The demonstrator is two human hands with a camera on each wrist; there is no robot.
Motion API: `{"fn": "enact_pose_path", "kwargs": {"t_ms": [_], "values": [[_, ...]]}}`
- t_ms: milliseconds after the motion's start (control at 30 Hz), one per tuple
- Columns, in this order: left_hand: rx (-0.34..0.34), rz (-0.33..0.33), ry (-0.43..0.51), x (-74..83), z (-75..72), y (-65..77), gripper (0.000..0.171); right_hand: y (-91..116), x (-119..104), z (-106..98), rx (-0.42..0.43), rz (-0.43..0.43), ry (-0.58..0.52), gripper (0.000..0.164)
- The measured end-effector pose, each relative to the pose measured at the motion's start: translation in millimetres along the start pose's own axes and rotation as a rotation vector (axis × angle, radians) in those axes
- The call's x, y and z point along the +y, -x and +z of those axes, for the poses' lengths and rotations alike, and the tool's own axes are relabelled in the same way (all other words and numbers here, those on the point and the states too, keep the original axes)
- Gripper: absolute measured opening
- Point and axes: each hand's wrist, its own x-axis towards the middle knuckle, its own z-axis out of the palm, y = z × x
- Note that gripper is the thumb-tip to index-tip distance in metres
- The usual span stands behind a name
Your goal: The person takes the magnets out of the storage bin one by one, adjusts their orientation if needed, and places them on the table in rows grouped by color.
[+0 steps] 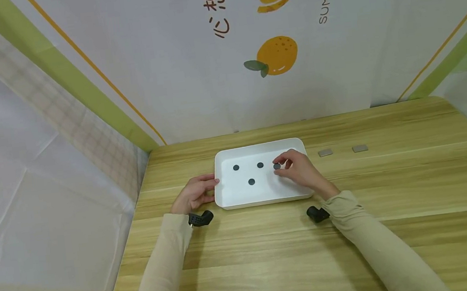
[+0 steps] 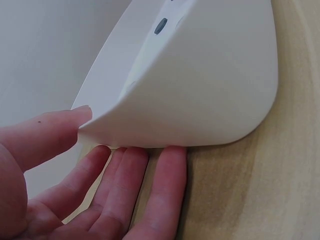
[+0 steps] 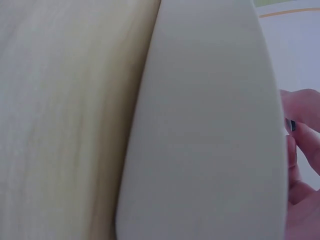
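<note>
A shallow white tray (image 1: pixel 265 194) with rounded corners lies on the table. My left hand (image 1: pixel 198 191) holds its left end, thumb over the rim and the other fingers (image 2: pixel 172 175) against the outer wall. Over the right part of the tray, my right hand (image 1: pixel 299 170) pinches a small dark round disc (image 1: pixel 276 166) between thumb and forefinger. Several similar discs lie spread on the tray floor, among them a left one (image 1: pixel 236 167), a middle one (image 1: pixel 260 165) and a nearer one (image 1: pixel 251 182). In the right wrist view, the tray's wall (image 3: pixel 205 120) hides much of this hand.
Two thin grey rectangular pieces lie right of the tray, a nearer one (image 1: pixel 325 153) and a farther one (image 1: pixel 360 148). The wooden table (image 1: pixel 255 258) meets a printed cloth (image 1: pixel 193 97) along its back edge. Another cloth (image 1: pixel 61 194) hangs at the left.
</note>
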Motion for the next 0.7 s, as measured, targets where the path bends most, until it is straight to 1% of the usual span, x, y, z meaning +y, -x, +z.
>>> {"fn": "enact_pose_path", "kwargs": {"t_ms": [333, 700], "values": [[-0.001, -0.001, -0.006, 1.9, 1.0, 2.6, 0.054, 3.7, 0.9, -7.7, 0.039, -0.017, -0.004, 0.026], [-0.001, 0.0, -0.007, 1.4, 1.1, 1.1, 0.057, 7.2, 4.6, -14.6, 0.048, 0.026, -0.033, 0.024]]}}
